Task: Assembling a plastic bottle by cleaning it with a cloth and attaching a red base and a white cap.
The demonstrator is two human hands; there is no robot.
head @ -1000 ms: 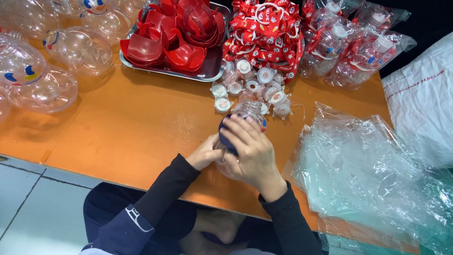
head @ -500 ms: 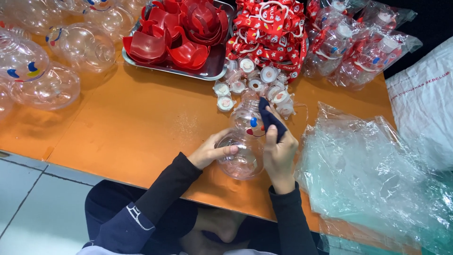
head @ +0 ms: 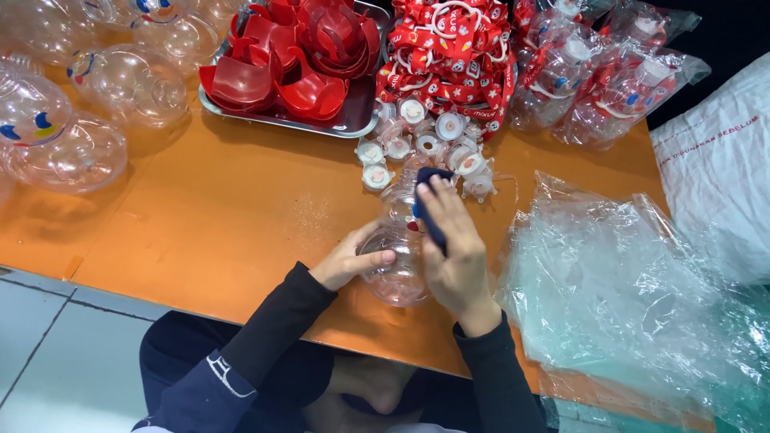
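Note:
A clear plastic bottle [head: 399, 255] lies on its side on the orange table [head: 216, 216] near the front edge. My left hand [head: 349, 258] grips its rounded base from the left. My right hand [head: 455, 255] lies along the right side of the bottle and presses a dark blue cloth [head: 429, 210] against its upper part, near the neck. The cloth runs under my fingers, so part of it is hidden.
A metal tray [head: 353, 122] with red plastic pieces [head: 289, 56] stands at the back. White caps [head: 425, 148] lie just beyond the bottle, with red straps [head: 453, 56] and bagged bottles [head: 609, 72] behind. More clear bottles [head: 72, 120] crowd the left. Crumpled clear bags [head: 634, 281] fill the right.
The bottle has come out from under my hands and now lies stretched away from me. My right hand has slid the cloth up along it towards the neck.

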